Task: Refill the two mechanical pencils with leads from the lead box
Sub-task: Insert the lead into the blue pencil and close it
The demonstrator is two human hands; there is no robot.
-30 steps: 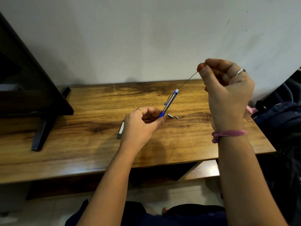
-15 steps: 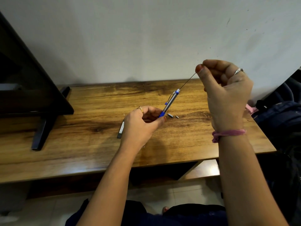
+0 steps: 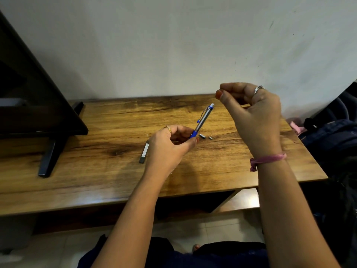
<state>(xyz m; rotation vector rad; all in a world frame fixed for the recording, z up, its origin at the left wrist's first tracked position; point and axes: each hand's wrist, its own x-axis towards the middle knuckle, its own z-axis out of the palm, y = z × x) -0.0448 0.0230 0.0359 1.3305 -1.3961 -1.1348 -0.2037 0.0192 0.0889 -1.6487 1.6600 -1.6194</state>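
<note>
My left hand (image 3: 170, 146) pinches a mechanical pencil (image 3: 202, 120) by its blue grip, and the silver barrel tilts up to the right with its white open end on top. Just above and right of that end hovers my right hand (image 3: 253, 117), thumb and forefinger curled close together with no lead visible between them. The slim dark lead box (image 3: 144, 153) lies on the wooden table (image 3: 96, 171) beside my left wrist. A small metal cap (image 3: 202, 135) and a tinier piece (image 3: 210, 137) lie just right of the pencil's grip. No second pencil is in sight.
A dark television (image 3: 29, 97) stands at the left on a black foot (image 3: 48, 157). A dark backpack (image 3: 332, 140) sits past the table's right edge. A white wall rises behind the table.
The thin lead that ran from my right fingertips to the pencil's top is no longer visible. My right hand has dropped lower and closer to the pencil's open end. The left hand has stayed put.
</note>
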